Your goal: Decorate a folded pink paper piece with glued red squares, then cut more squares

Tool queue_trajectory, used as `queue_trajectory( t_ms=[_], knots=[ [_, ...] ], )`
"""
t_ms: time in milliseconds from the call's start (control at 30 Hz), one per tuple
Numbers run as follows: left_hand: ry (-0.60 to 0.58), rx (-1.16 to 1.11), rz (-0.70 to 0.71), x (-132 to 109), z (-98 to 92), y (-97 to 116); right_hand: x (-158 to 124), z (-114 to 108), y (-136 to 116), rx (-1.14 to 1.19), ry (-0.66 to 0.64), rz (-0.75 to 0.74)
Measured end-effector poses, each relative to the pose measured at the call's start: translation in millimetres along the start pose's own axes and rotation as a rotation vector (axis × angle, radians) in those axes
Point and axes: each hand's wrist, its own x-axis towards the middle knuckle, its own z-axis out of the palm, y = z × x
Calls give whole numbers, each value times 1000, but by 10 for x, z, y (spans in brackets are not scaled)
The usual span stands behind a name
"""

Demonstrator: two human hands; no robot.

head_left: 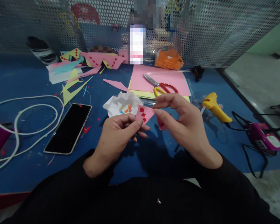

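Note:
My left hand (pixel 115 135) pinches a pink paper cutout (pixel 149 112) between thumb and fingers. Several small red diamonds run in a row down its left part. At the cutout's upper right edge, the thumb and index finger of my right hand (pixel 189 127) are closed together. More pink paper with red marks shows below the right thumb, partly hidden; whether it belongs to the same piece, I cannot tell. Just beyond my left hand lies crumpled white paper (pixel 114 104) with small coloured paper bits (pixel 128 109) on it.
Scissors (pixel 160 85) lie on pink sheets (pixel 140 76) ahead. At right are a yellow glue gun (pixel 212 105) and a purple device (pixel 263 137) with cords. A phone (pixel 68 129) and white cable (pixel 16 137) lie left. Decorated paper cutouts (pixel 102 59) stand along the perforated metal panel (pixel 102 34).

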Motion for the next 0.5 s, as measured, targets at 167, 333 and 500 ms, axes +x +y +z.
queue_trajectory(
  t_ms=[167, 333, 500],
  knots=[
    [-49, -17, -4, 14, -24, -23, 1, -2, 27, 65, -54, 74],
    [-77, -15, -19, 22, -17, -24, -26, 12, 3, 73, -66, 81],
    [-22, 61, -5, 17, 8, -13, -52, 37, -23, 61, -102, 59]
  ],
)
